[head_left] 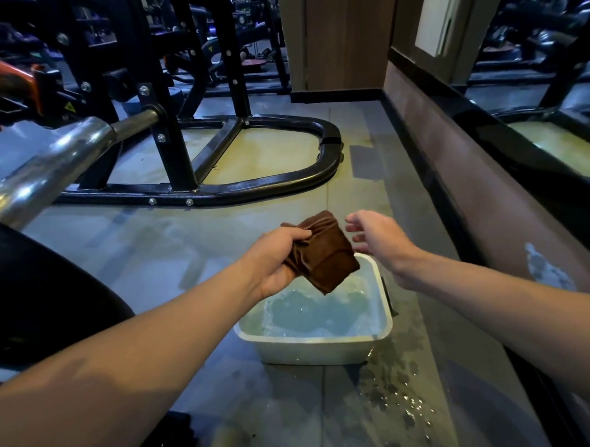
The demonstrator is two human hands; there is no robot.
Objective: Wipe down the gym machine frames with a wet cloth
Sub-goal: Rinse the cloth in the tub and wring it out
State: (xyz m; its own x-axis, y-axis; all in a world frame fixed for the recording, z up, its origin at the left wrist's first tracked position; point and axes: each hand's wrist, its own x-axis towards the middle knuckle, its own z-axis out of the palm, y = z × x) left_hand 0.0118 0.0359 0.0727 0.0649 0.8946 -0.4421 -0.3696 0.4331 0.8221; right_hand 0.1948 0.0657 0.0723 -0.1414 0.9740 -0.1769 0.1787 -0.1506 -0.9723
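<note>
My left hand (277,262) grips a bunched brown cloth (323,252) above a white basin (312,349) of soapy water on the floor. The cloth hangs down over the basin's far left part. Just right of the cloth, my right hand (377,236) hovers with its fingers spread and holds nothing. The black gym machine frame (238,188) stands on the floor ahead and to the left, its curved base tube about an arm's length beyond the basin. A chrome bar (58,166) of the machine reaches toward me at the left.
Water is splashed on the grey floor (401,397) right of the basin. A low brown wall with a black ledge (460,168) and mirrors runs along the right. A black padded part (36,292) sits close at my left. More machines stand behind.
</note>
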